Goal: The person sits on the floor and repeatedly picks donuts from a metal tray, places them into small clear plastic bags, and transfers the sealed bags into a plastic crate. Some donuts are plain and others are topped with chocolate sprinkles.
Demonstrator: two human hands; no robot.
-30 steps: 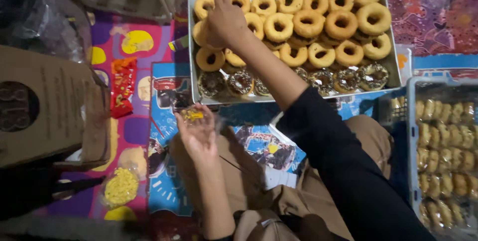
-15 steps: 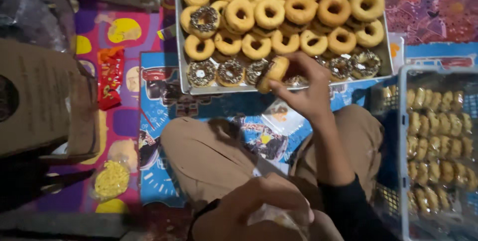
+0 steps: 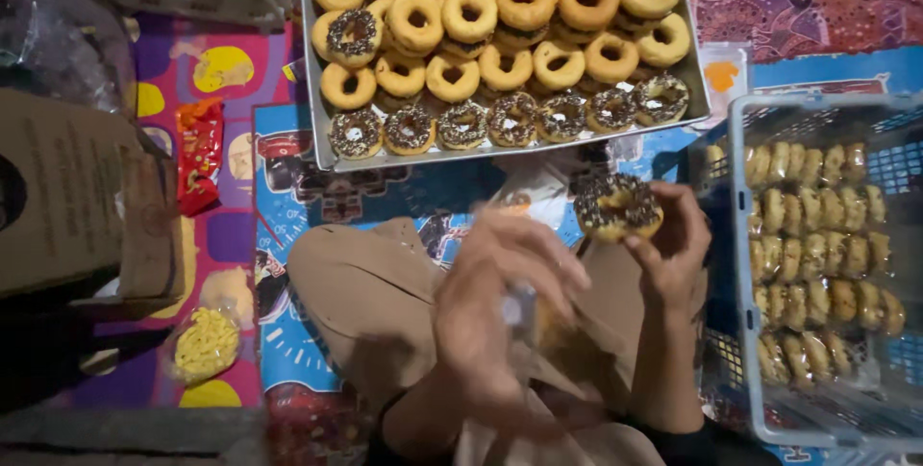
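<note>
The person sits cross-legged on a bright patterned floor mat [image 3: 231,235], and the left hand [image 3: 490,317] is closest to the camera, over the lap. It is blurred; its fingers curl loosely around something pale and clear, perhaps a wrapper, but what it is I cannot tell. Just right of it, the right hand [image 3: 668,245] pinches a round golden doughnut topped with chocolate sprinkles [image 3: 617,206] between thumb and fingertips, holding it up in front of the knees.

Beyond that doughnut, touching nothing of it, lies a rectangular metal tray [image 3: 317,129] packed with ring doughnuts: a front row wearing dark sprinkles, plain golden ones stacked behind. Right of the doughnut in hand, close by the person's knee, stands a white plastic crate [image 3: 738,264] with rows of wrapped doughnuts standing on edge. Well left of the doughnut sit a small clear bag of yellow shreds [image 3: 204,343], a brown cardboard box [image 3: 67,192] and a red snack packet [image 3: 199,153].
</note>
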